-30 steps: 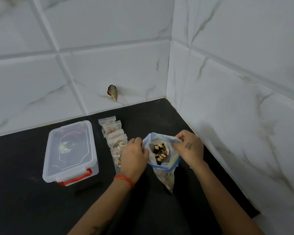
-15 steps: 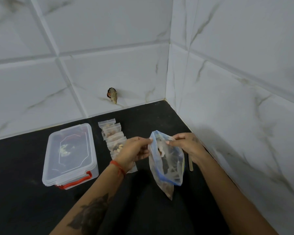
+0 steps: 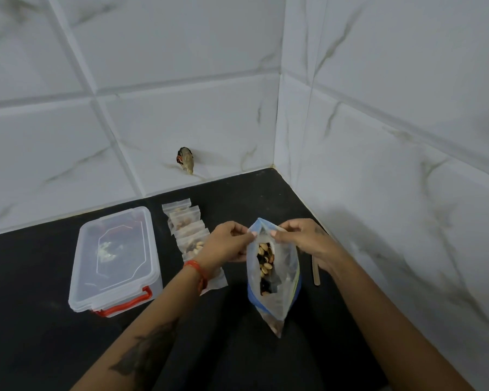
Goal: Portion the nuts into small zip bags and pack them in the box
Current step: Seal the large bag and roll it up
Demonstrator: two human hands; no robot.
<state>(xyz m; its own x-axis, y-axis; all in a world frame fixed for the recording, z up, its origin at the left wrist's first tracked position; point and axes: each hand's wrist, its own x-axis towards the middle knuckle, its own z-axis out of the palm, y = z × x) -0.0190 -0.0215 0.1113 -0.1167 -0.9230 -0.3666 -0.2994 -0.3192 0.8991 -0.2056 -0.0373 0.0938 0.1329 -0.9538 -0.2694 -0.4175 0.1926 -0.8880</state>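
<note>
Black counter (image 3: pixel 40 320) with lidded box (image 3: pixel 113 261), small zip bags (image 3: pixel 188 230), wooden stick (image 3: pixel 316 270).

A home kitchen corner, by the look: a black counter (image 3: pixel 54 348) meets white marble-look wall tiles (image 3: pixel 181 66) on two sides.

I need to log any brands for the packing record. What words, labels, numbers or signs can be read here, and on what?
None can be read. The big zip bag, the small zip bags and the clear box show no legible print; the mark inside the box lid is too blurred to tell.
</note>
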